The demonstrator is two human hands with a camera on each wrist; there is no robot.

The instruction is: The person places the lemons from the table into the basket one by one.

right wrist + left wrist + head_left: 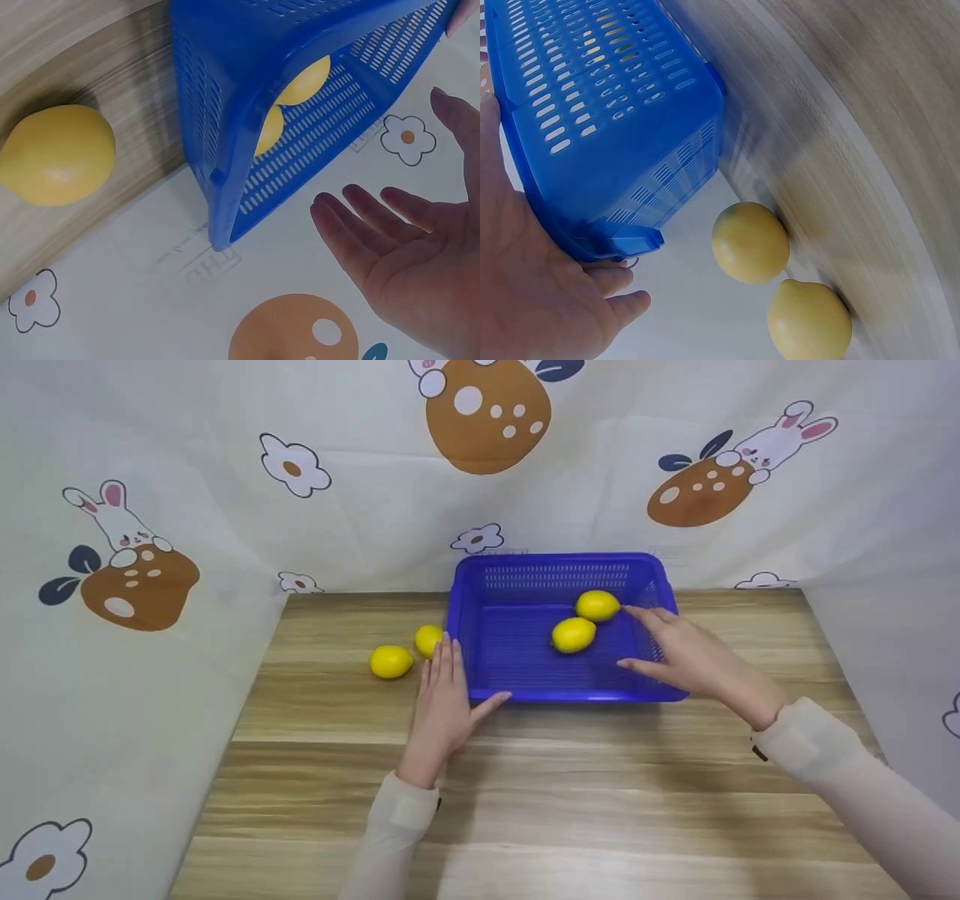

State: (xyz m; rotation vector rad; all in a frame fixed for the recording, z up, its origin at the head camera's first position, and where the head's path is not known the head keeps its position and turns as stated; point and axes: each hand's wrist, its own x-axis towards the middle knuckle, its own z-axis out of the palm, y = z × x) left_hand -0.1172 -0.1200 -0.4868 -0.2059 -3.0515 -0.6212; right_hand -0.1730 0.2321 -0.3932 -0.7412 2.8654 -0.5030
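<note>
A blue plastic basket point(517, 652) with slotted walls stands on the wooden table, two yellow lemons point(574, 635) inside it. Along its left rim lies my left hand point(444, 706), fingers straight and thumb out over the front rim. My right hand point(694, 654) is over the basket's right rim, its fingers spread and holding nothing. Two more lemons point(391, 661) rest on the table left of the basket, one partly covered by my left fingertips in the head view. The right wrist view has another lemon point(60, 154) outside the basket, hidden in the head view.
The wooden table point(570, 802) extends in front of the basket. Close behind the basket hangs a pale cloth point(360, 525) printed with rabbits and flowers, which also walls off the left and right sides.
</note>
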